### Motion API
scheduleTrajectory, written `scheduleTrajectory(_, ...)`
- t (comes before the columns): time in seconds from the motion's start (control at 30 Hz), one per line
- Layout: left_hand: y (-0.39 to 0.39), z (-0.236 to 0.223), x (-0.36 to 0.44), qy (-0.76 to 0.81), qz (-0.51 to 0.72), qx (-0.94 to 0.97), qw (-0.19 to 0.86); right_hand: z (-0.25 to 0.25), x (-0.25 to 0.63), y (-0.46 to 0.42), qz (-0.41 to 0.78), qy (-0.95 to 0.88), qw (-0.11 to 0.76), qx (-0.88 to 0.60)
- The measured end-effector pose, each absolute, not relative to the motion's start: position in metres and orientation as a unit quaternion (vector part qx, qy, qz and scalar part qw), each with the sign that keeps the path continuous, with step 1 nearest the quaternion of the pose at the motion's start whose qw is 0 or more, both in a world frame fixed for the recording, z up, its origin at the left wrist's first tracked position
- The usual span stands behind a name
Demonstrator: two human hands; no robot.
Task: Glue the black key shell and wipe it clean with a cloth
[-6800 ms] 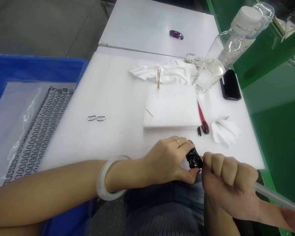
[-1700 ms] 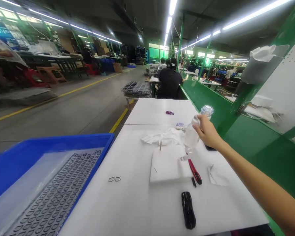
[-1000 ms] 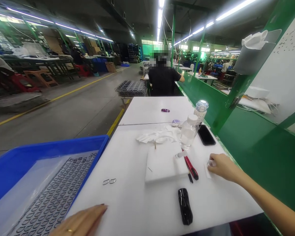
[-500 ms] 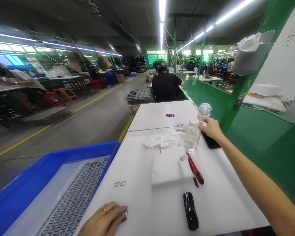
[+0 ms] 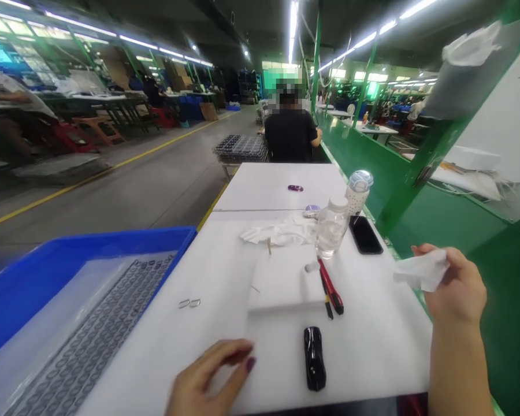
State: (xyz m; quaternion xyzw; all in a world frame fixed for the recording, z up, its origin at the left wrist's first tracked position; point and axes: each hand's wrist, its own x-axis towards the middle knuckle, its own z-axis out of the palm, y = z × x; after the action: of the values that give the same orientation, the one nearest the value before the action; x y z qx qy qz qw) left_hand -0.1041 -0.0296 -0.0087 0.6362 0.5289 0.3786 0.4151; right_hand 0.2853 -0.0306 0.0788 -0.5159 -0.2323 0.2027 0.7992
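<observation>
My right hand [image 5: 459, 283], at the right beyond the table edge, pinches a crumpled white tissue [image 5: 424, 271]. My left hand [image 5: 212, 375] is low over the front of the table, with thumb and forefinger curled close together. Whatever lies between those fingertips, if anything, is hidden. Two small D-shaped metal rings [image 5: 189, 303] lie on the table beyond it. To its right is a glossy black object [image 5: 315, 358], long and wavy-sided. A white block [image 5: 281, 289] sits ahead, with a red utility knife [image 5: 330, 286] alongside.
A blue bin [image 5: 125, 234] at the left holds a sheet with rows of rings. A clear bottle [image 5: 330, 228], a lidded cup [image 5: 358, 190], a phone [image 5: 366, 235] and crumpled white cloth [image 5: 281, 231] lie farther back. A person in black [image 5: 289, 136] sits beyond the table.
My right hand has left the bottle and cup area, come back to the right and now has a tissue. My left hand has shifted right; the ring seen at its fingertips no longer shows.
</observation>
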Motion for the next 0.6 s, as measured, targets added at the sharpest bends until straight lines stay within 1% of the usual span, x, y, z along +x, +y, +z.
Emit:
scheduleTrajectory(0.07,-0.039,0.001,-0.062,0.469,0.419,0.512,0.585,0.066,0.256,-0.041,0.230,-0.254,0.798,-0.496)
scheduleTrajectory(0.1,-0.041,0.004,-0.045,0.431,0.438,0.444,0.652,0.060,0.239,-0.046,0.265,-0.279,0.782,-0.490)
scheduleTrajectory(0.17,-0.042,0.005,-0.021,0.345,0.447,0.319,0.761,0.049,0.206,-0.058,0.322,-0.345,0.730,-0.495)
scheduleTrajectory(0.2,-0.041,0.005,-0.014,0.310,0.438,0.269,0.800,0.044,0.192,-0.065,0.328,-0.383,0.694,-0.514)
scheduleTrajectory(0.3,-0.040,-0.001,-0.013,0.248,0.420,0.205,0.849,0.032,0.163,-0.079,0.266,-0.515,0.586,-0.567)
scheduleTrajectory(0.37,-0.039,-0.004,-0.018,0.223,0.420,0.202,0.856,0.028,0.154,-0.081,0.214,-0.598,0.537,-0.555)
scheduleTrajectory(0.47,-0.040,-0.006,-0.022,0.207,0.418,0.200,0.862,0.029,0.144,-0.076,0.151,-0.681,0.521,-0.492)
scheduleTrajectory(0.6,-0.041,-0.005,-0.021,0.216,0.415,0.183,0.864,0.033,0.130,-0.068,0.062,-0.723,0.518,-0.453)
